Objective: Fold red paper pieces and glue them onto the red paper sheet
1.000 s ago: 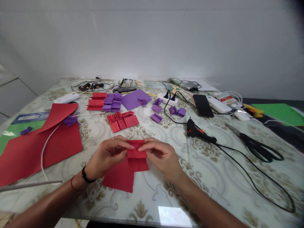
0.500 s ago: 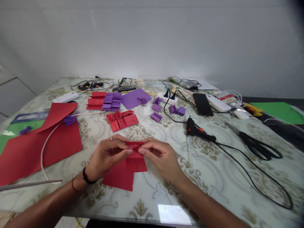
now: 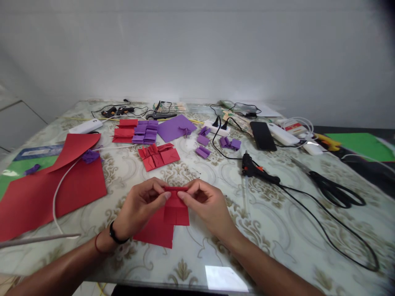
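Between my two hands is a folded red paper piece (image 3: 176, 214), held at its upper edge with creases across its lower part. My left hand (image 3: 143, 205) pinches its left corner between thumb and fingers. On the other corner, my right hand (image 3: 207, 203) pinches in the same way. Beneath lies a flat red paper square (image 3: 156, 232), partly covered by the folded piece and my left hand. Just beyond my hands rest folded red pieces (image 3: 159, 156). Farther back, red folded pieces (image 3: 124, 135) sit beside stacked purple folded pieces (image 3: 145, 132).
Large red sheets (image 3: 77, 189) cover the left side, crossed by a white cable. To the right lie a black glue gun (image 3: 261, 170) with its cord and black-handled scissors (image 3: 335, 189). A phone (image 3: 263, 135), a power strip (image 3: 217, 127) and small purple pieces (image 3: 203, 152) stand behind.
The upper edge of the red paper has been folded over and now lies flatter and straighter. Both hands shifted slightly, their thumbs still pressing on it.
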`<state>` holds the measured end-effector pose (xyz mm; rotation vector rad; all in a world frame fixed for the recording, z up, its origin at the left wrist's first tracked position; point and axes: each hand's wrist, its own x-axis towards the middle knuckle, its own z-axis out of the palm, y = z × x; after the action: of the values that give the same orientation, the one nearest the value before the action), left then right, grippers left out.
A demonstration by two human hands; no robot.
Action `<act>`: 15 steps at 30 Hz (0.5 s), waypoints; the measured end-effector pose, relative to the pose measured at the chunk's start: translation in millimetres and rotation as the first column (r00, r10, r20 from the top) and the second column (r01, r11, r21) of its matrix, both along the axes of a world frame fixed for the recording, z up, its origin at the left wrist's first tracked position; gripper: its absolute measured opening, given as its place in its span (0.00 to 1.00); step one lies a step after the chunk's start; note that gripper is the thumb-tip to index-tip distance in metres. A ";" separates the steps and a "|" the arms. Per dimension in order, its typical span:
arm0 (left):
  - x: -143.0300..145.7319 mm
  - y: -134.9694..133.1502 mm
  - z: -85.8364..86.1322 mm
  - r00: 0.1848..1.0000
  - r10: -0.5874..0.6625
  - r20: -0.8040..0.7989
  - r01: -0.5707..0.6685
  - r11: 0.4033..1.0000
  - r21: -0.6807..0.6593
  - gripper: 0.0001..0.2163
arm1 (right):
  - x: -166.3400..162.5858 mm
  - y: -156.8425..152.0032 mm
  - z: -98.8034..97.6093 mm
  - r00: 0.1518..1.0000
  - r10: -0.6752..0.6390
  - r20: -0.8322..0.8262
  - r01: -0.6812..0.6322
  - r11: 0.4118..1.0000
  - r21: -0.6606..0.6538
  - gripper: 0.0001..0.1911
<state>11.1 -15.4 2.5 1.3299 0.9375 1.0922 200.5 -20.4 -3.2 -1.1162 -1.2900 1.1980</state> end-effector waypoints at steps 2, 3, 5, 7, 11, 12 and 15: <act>0.1 -0.2 2.1 1.000 0.000 -0.009 0.000 1.000 0.018 0.08 | -0.5 -0.2 0.2 1.000 -0.001 -0.004 0.001 1.000 -0.006 0.15; -0.1 -0.3 2.6 1.000 -0.002 -0.013 0.002 1.000 0.023 0.08 | -0.7 -0.1 0.2 1.000 -0.005 -0.006 0.005 1.000 -0.015 0.15; -0.5 -0.6 2.1 1.000 0.000 -0.017 0.000 1.000 0.019 0.08 | -1.0 0.7 0.2 1.000 -0.012 -0.023 0.011 0.999 -0.044 0.15; -0.9 -0.6 -0.1 1.000 0.006 -0.024 -0.006 1.000 0.008 0.08 | -1.4 2.1 -0.3 0.997 0.002 -0.077 -0.008 0.997 -0.082 0.16; -1.5 0.3 -3.9 0.999 0.029 -0.037 -0.030 0.999 -0.025 0.08 | -1.8 4.5 -2.6 0.976 0.046 -0.212 -0.074 0.990 -0.124 0.18; -1.7 0.8 -3.9 0.999 0.032 -0.035 -0.034 0.999 -0.040 0.08 | -1.6 4.8 -3.4 0.973 0.052 -0.225 -0.080 0.989 -0.122 0.18; -3.0 2.9 -1.9 0.999 0.025 -0.021 -0.026 0.997 -0.069 0.08 | 0.2 5.2 -5.5 0.973 0.080 -0.216 -0.105 0.989 -0.103 0.18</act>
<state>8.1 -12.5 0.6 1.2779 1.0012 1.0582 200.7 -15.2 -8.6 -0.9870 -1.1321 1.4348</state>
